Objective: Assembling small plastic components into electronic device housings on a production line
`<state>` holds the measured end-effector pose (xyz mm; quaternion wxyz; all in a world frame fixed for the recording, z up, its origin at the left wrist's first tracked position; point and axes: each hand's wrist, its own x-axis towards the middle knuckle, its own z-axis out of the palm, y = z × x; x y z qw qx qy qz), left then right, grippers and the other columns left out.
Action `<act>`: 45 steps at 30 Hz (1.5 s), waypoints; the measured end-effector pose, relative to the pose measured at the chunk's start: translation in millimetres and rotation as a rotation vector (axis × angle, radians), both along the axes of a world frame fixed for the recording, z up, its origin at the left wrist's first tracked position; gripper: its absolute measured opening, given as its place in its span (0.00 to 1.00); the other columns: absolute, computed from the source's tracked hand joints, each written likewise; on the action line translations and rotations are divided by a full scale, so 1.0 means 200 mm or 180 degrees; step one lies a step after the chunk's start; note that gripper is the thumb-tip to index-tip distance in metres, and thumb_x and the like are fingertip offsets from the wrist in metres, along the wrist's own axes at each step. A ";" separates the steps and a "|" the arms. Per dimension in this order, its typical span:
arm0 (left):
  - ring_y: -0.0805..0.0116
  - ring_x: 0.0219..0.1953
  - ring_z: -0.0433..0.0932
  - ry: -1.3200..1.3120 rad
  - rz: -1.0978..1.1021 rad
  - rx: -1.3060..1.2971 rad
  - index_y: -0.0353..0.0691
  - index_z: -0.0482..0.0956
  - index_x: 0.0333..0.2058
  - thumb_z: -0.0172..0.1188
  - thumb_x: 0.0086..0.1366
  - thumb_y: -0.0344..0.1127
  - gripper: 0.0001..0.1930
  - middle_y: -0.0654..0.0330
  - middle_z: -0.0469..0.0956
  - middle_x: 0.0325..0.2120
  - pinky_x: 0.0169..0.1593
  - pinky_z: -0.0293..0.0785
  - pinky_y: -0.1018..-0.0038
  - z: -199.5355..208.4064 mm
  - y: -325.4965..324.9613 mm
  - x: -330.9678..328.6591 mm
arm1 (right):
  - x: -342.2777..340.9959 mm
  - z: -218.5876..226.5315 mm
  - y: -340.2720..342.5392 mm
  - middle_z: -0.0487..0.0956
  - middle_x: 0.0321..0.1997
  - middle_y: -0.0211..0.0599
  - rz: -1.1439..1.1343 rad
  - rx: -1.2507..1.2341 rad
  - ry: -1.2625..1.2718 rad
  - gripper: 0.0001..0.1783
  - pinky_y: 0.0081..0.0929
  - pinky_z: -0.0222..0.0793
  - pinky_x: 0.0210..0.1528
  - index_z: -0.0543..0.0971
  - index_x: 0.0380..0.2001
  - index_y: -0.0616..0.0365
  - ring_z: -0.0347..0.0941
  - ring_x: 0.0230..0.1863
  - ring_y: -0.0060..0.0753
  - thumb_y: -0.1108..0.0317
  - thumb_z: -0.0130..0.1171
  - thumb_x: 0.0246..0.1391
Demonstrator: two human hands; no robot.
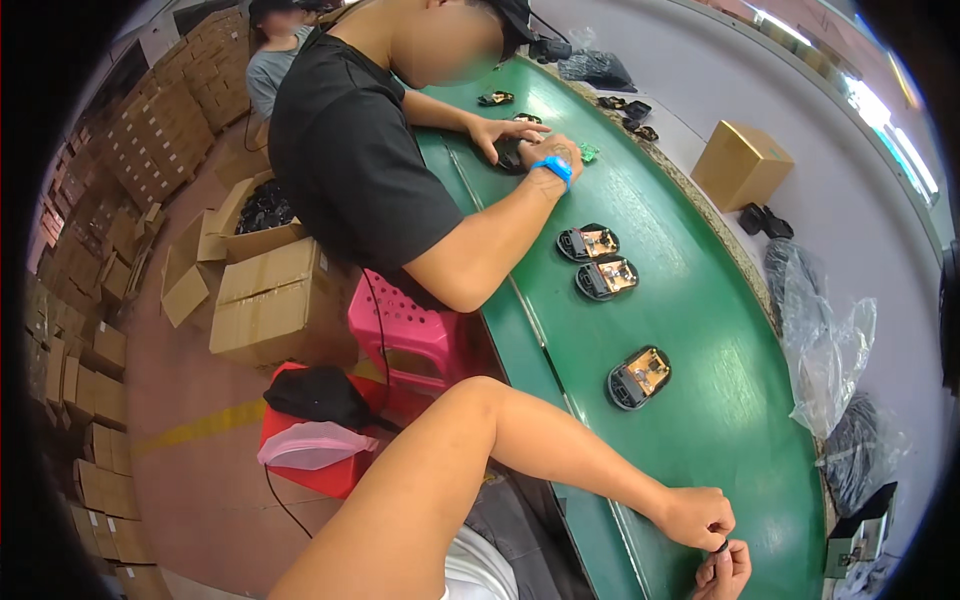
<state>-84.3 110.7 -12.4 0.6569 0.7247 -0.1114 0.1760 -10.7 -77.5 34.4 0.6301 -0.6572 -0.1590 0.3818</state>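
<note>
Near the lower right, over the green bench (690,450), my two hands meet. My left hand (692,515) is curled closed, its fingertips against a small black piece (721,547) whose kind I cannot make out. From below, my right hand (728,572) pinches the same piece between thumb and fingers. Farther up the bench lies an open computer mouse base (638,378), black with a brown circuit board inside. Beyond it, two more mouse bases (606,279) (588,242) sit touching each other.
A co-worker (370,150) in black works at the far bench with a green circuit board (588,152) nearby. Clear plastic bags (830,350) and a cardboard box (740,165) line the right ledge. Left are a pink stool (410,325), a red stool (335,470) and cartons (265,300).
</note>
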 end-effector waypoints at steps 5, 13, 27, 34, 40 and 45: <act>0.55 0.15 0.67 0.0048 -0.0052 0.0053 0.33 0.69 0.16 0.57 0.63 0.38 0.19 0.51 0.70 0.12 0.23 0.61 0.59 0.02 0.01 0.00 | -0.03 0.02 0.01 0.72 0.27 0.27 -0.0056 -0.0045 -0.0059 0.02 0.12 0.58 0.24 0.75 0.39 0.59 0.62 0.22 0.15 0.73 0.58 0.66; 0.53 0.16 0.67 0.0066 -0.0007 0.0214 0.33 0.70 0.19 0.56 0.65 0.39 0.18 0.51 0.69 0.13 0.25 0.63 0.59 0.00 0.01 0.00 | -0.01 -0.01 -0.01 0.73 0.28 0.26 -0.0075 -0.0003 -0.0099 0.03 0.12 0.58 0.25 0.75 0.41 0.59 0.62 0.23 0.14 0.74 0.58 0.66; 0.55 0.16 0.68 0.0016 0.0009 0.0090 0.33 0.70 0.19 0.56 0.65 0.36 0.18 0.51 0.71 0.13 0.25 0.63 0.60 0.00 0.00 0.00 | -0.01 0.00 -0.01 0.72 0.27 0.26 0.0074 0.0047 -0.0238 0.03 0.13 0.57 0.25 0.76 0.39 0.59 0.61 0.22 0.14 0.73 0.59 0.66; 0.55 0.17 0.70 -0.0070 0.0204 -0.0048 0.34 0.70 0.19 0.56 0.65 0.36 0.17 0.52 0.71 0.13 0.25 0.64 0.60 -0.01 0.00 0.04 | 0.02 -0.01 -0.02 0.69 0.24 0.24 -0.0060 0.0134 -0.0233 0.03 0.13 0.55 0.24 0.75 0.36 0.58 0.59 0.21 0.14 0.73 0.59 0.66; 0.54 0.17 0.70 -0.0025 0.0151 0.0091 0.34 0.70 0.23 0.57 0.66 0.35 0.14 0.52 0.71 0.14 0.25 0.64 0.60 -0.01 0.00 0.01 | -0.02 0.00 0.02 0.71 0.24 0.26 -0.0129 0.0076 -0.0219 0.03 0.13 0.57 0.24 0.75 0.37 0.57 0.62 0.22 0.15 0.72 0.59 0.66; 0.53 0.17 0.71 -0.0017 0.0069 0.0105 0.35 0.70 0.25 0.57 0.66 0.35 0.13 0.53 0.72 0.14 0.25 0.64 0.59 0.01 0.01 -0.01 | -0.01 -0.02 0.02 0.71 0.25 0.26 -0.0127 -0.0054 -0.0297 0.03 0.13 0.58 0.24 0.75 0.37 0.58 0.62 0.22 0.15 0.72 0.59 0.66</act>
